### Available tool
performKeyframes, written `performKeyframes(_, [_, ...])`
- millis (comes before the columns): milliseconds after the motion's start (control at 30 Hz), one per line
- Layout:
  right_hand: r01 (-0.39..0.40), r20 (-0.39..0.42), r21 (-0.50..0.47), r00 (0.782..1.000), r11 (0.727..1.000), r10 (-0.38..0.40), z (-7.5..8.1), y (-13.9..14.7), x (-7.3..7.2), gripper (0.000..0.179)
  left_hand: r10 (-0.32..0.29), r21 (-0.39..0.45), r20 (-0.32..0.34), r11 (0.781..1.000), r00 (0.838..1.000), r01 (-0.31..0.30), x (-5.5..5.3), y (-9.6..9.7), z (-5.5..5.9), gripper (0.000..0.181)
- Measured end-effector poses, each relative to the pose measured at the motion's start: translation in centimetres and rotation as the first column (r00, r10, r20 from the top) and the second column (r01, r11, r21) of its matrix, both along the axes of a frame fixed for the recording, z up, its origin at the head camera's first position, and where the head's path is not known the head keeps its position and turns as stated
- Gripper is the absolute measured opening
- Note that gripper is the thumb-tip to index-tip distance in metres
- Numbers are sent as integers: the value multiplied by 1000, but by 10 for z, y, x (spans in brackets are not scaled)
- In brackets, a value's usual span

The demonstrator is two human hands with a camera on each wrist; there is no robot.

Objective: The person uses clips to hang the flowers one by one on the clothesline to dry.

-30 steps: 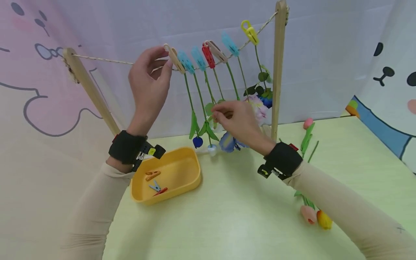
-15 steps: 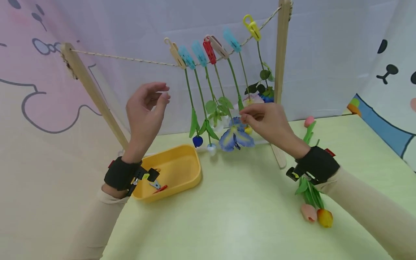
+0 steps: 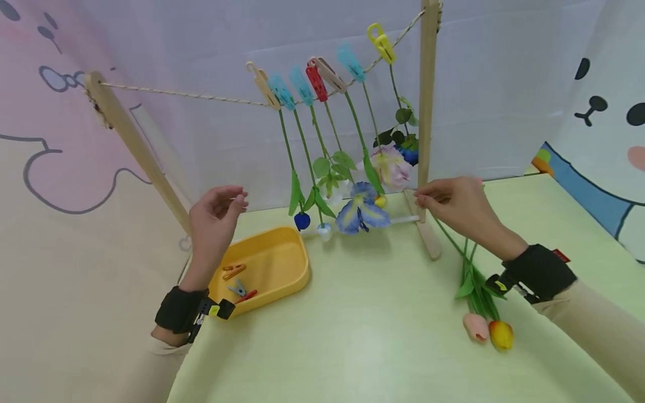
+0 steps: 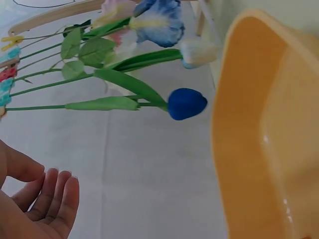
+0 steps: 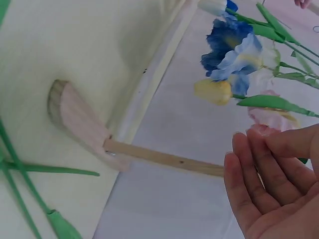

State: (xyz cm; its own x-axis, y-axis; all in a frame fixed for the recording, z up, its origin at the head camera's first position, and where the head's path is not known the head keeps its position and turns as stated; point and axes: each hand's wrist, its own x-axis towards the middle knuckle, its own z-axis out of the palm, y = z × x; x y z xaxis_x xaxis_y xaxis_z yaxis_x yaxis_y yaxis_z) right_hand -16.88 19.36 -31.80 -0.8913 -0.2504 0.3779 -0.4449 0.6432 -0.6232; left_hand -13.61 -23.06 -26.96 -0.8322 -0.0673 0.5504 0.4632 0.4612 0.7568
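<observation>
My left hand (image 3: 214, 232) hovers beside the left end of the yellow tray (image 3: 304, 268), fingers loosely bent, holding nothing. Near the right wooden post (image 3: 427, 101), my right hand (image 3: 461, 210) is also empty and relaxed, above the stems of tulips (image 3: 476, 327) lying on the table. Between the hands, several artificial flowers hang heads down from a rope (image 3: 186, 95), clipped by clothespins. A tan clothespin (image 3: 264, 85) carries the dark blue tulip (image 4: 187, 103) at the left of the row. A blue iris (image 3: 361, 212) and a pink flower (image 3: 390, 166) hang farther right.
An orange clothespin (image 3: 233, 271), a grey-blue clothespin (image 3: 239, 289) and a red one lie in the tray. The left post (image 3: 136, 148) leans behind the left hand. The right post's wooden foot (image 3: 428, 238) sticks out across the table.
My left hand has let go of the tan clothespin and come down toward the tray. The right hand has moved right, from in front of the hanging flowers to the tulips on the table.
</observation>
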Motion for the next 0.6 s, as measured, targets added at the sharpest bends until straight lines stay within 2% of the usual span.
performKeyframes(133, [29,19,57,999,998,-30,-15,17,2,12,-3,-55,81,998,997,7,8,-6,-20,19])
performKeyframes(300, [38,46,121,998,992,-43,-31,37,6,12,10,-115,196,993,981,13,16,-12,-42,20])
performKeyframes(500, [20,108,143,993,989,-36,-47,57,13,13,-8,-153,259,987,966,49,12,-31,-80,17])
performKeyframes(600, [26,131,162,990,986,-48,-54,65,15,13,1,-177,278,983,961,50,10,-39,-94,17])
